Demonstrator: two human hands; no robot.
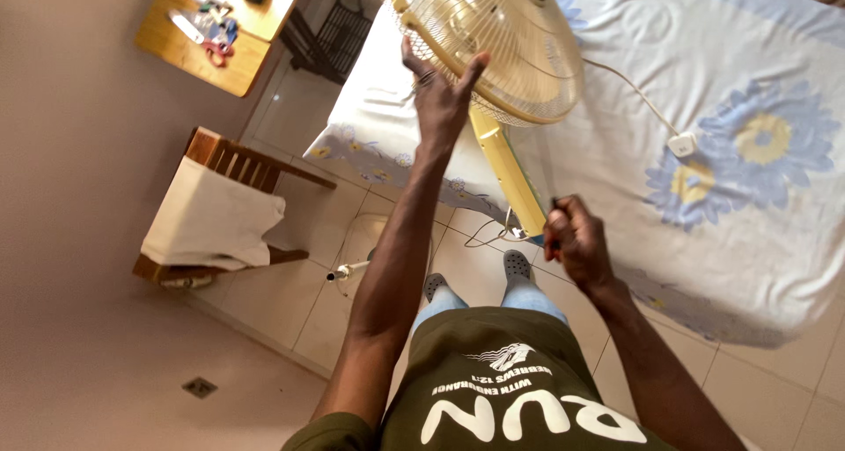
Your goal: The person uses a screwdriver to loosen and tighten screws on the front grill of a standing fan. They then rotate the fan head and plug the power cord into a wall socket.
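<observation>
Fan on the bed, two hands at work

Our left hand (440, 95) is open w/ fingers spread, flat on the wire guard of the yellow fan (493, 46), which leans over the bed (748, 196). Our right hand (574, 240) is shut tight on a thin dark tool near the fan's pole (509, 174); we can't tell what kind. We think it's best to keep the guard still w/ the flat hand & move the tool slowly. White plug (682, 143) lies on the sheet.
</observation>
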